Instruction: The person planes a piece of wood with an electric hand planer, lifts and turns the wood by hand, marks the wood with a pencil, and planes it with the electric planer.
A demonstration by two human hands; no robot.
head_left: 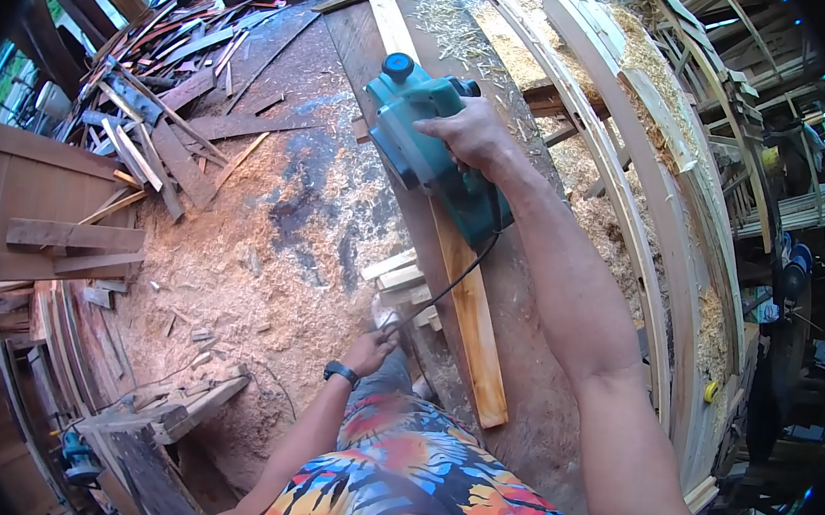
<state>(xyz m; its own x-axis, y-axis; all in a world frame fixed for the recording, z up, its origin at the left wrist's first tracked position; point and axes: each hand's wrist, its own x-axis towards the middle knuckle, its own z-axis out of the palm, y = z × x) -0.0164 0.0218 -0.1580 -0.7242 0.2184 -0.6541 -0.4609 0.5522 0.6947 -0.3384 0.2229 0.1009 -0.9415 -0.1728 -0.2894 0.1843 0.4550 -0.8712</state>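
Apparently, planing is in hand: the right hand (482, 138) has fingers wrapped around a teal electric planer (409, 130) atop a long pale wooden strip (473, 331); the left hand (368, 354) seemingly has fingers curled on its thin black cord (451, 293). The next move likely calls for level pressure.

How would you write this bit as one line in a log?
right hand: gripping green planer | left hand: holding black cord | wood strip: beneath planer | shavings: scattered around

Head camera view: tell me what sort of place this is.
Most likely a woodworking shop: the right hand grips a power tool on a long board, wood shavings are strewn thickly about, and scrap wood lies heaped at the far left.
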